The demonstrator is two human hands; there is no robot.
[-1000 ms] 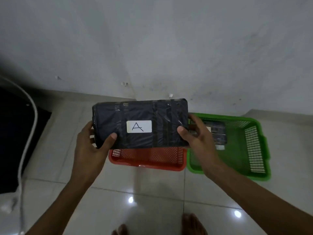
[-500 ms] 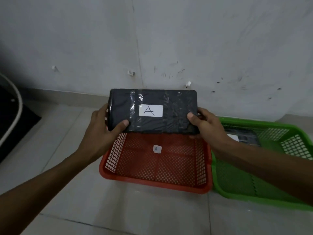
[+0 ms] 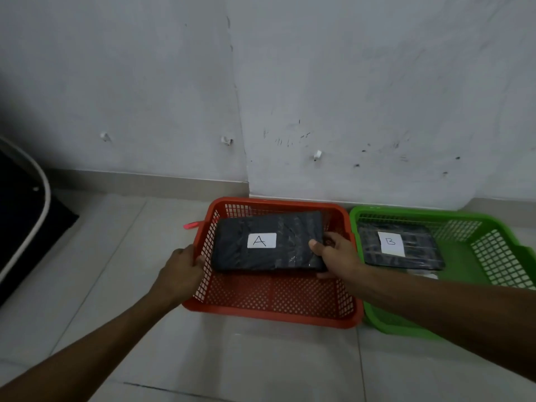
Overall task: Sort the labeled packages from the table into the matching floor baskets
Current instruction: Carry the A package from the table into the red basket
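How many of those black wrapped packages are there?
2: package A in the red basket, gripped by the right hand; package B in the green basket. Others may lie beneath B.

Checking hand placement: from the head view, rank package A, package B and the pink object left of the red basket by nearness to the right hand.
1. Package A, held by the right hand.
2. Package B, in the green basket, rightward.
3. Pink object, far left.

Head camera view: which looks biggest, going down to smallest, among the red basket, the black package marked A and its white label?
1. Red basket: largest; it holds the package with room left over.
2. Package marked A.
3. White label, a small patch on the package.
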